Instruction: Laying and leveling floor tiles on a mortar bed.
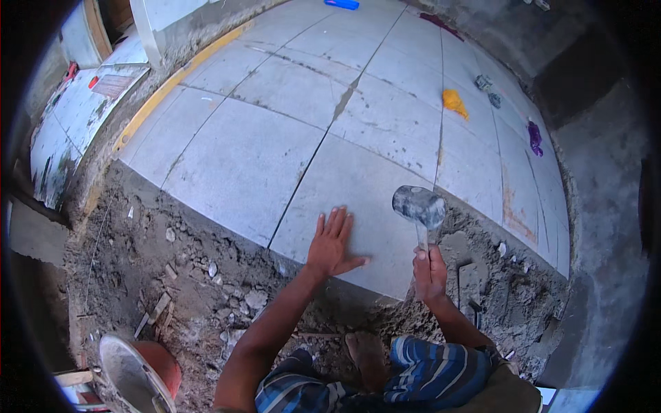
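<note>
My left hand lies flat on a grey floor tile, fingers spread, near the tile's front left edge. My right hand grips the handle of a rubber mallet. The mallet's dark head, smeared with pale dust, is over the tile's right side; whether it touches the tile I cannot tell. Along the tile's front edge lies rough grey mortar and sand. Other laid tiles adjoin it on the left and beyond.
An orange bucket stands at the lower left. A long yellow level or straightedge runs along the left side. An orange cloth or bag, a purple crumpled piece and a blue object lie on the tiles. A concrete wall bounds the right.
</note>
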{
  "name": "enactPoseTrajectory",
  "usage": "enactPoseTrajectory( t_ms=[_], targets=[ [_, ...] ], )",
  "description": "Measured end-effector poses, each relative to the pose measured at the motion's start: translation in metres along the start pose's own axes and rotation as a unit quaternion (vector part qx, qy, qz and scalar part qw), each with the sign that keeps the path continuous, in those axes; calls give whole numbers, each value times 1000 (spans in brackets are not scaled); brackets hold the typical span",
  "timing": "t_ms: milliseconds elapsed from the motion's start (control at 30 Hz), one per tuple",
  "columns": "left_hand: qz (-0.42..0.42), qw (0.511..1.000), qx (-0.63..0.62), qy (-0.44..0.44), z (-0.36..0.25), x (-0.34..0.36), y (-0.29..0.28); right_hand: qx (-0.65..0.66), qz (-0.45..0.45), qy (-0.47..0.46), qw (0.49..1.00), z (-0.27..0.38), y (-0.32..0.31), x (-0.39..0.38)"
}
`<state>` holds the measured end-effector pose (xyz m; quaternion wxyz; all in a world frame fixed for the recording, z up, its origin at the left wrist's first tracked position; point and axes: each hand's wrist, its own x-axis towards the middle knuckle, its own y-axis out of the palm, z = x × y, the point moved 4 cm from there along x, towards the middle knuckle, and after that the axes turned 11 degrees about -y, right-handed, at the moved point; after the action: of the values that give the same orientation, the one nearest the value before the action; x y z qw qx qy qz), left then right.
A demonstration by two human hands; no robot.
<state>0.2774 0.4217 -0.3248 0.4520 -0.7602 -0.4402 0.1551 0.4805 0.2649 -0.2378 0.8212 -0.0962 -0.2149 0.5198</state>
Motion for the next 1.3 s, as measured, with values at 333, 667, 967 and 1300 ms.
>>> enactPoseTrajectory(
  t_ms=[333, 667, 967, 1300],
  targets=[
    [-15, 982, 137, -132, 24, -10, -28, -306, 205, 14, 930, -28, 24, -26],
    [-25, 977, 156, -143, 22, -11, -31, -196, 107, -44, 974, 11, 40, 4],
    [-62, 978, 136, -146, 28, -19, -41, -200, 137, -103, 965, 15, 70, 7],
    [-57, 973, 155, -159, 30, -21, -40, -207, 194, -63, 957, -12, 89, 7]
  ],
)
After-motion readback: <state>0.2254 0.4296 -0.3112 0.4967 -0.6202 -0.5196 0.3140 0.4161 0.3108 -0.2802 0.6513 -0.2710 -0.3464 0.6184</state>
